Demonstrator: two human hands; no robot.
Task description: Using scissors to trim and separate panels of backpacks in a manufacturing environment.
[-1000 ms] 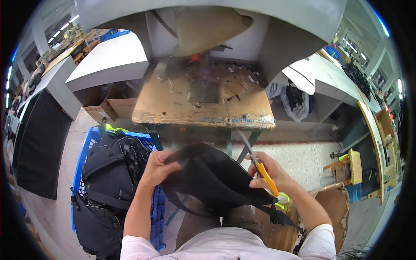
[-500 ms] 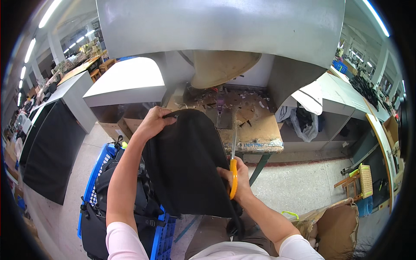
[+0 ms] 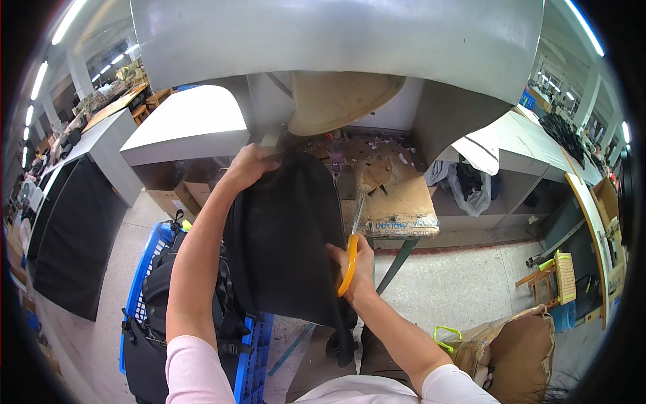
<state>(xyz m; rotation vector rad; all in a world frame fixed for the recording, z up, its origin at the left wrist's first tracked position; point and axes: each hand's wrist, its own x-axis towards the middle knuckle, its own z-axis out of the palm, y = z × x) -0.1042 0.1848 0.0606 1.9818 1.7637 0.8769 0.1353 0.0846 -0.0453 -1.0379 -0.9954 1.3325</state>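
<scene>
A large black fabric piece [image 3: 286, 236], rounded along its top like a bag panel, hangs upright in front of me. My left hand [image 3: 252, 167] pinches its upper left corner. At its lower right edge, my right hand [image 3: 361, 269] holds a pair of scissors [image 3: 349, 262] with orange handles, the blades pointing up and away, and its thumb presses against the fabric. From the lower edge of the piece a narrow black strip dangles over my lap. Whether the blades are apart cannot be made out.
Ahead, a littered worktop [image 3: 404, 202] stands under a grey metal hood [image 3: 336, 40] with a cream-coloured duct [image 3: 343, 101]. At left, a blue crate [image 3: 259, 357] holds black backpacks [image 3: 182, 343]. A torn cardboard box [image 3: 521, 350] sits at lower right.
Both hands have moved up and away from me with the black fabric piece, its top now nearer the worktop. The scissors have shifted slightly left and tilted.
</scene>
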